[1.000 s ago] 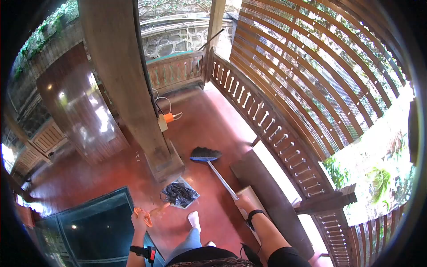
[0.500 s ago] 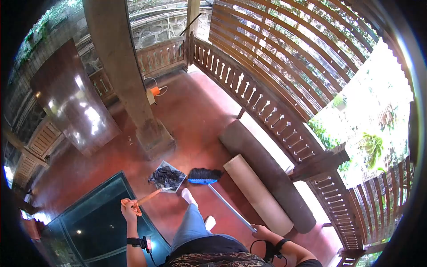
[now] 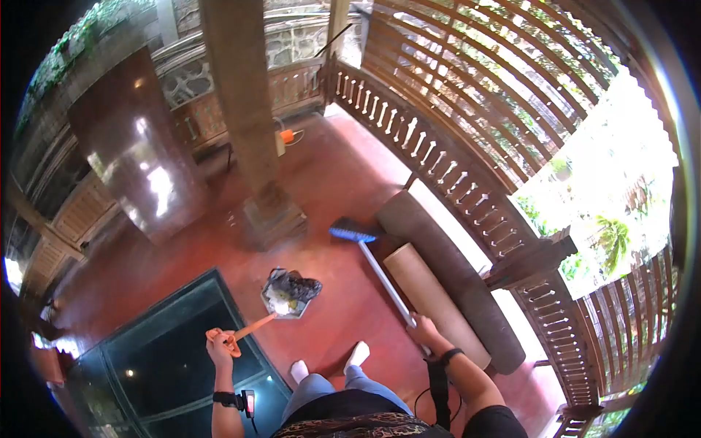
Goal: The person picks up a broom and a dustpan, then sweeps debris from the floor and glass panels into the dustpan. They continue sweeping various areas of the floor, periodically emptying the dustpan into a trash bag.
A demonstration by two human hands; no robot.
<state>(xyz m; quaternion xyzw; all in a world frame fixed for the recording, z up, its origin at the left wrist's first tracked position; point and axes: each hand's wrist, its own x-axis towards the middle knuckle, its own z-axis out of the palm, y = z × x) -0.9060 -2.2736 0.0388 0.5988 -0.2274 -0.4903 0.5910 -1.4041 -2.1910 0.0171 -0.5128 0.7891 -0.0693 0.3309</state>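
Setting: a wooden veranda with a polished red floor. A thick wooden post stands at the far middle. A carved balustrade runs along the right under a slatted screen, and a dark glass panel is set in the floor at near left.
Dustpan: the dustpan is a grey pan on a long orange handle, heaped with dark debris and a few pale scraps. It sits on the floor just past the far corner of the glass panel, near the foot of the post.
Left hand: the left hand has its fingers closed round the near end of the orange handle. The pan lies far and right of them, at the handle's other end.
Broom: the broom has a blue head, dark bristles and a pale straight stick. Its head is down on the floor, right of the post's base.
Right hand: the right hand has its fingers wrapped round the near end of the stick. The head lies well away, far and left of them.
Rolls: a tan roll and a darker roll lie side by side along the balustrade. The right hand is just beside the tan one.
Feet: two white socks stand on the floor, near, between the hands.
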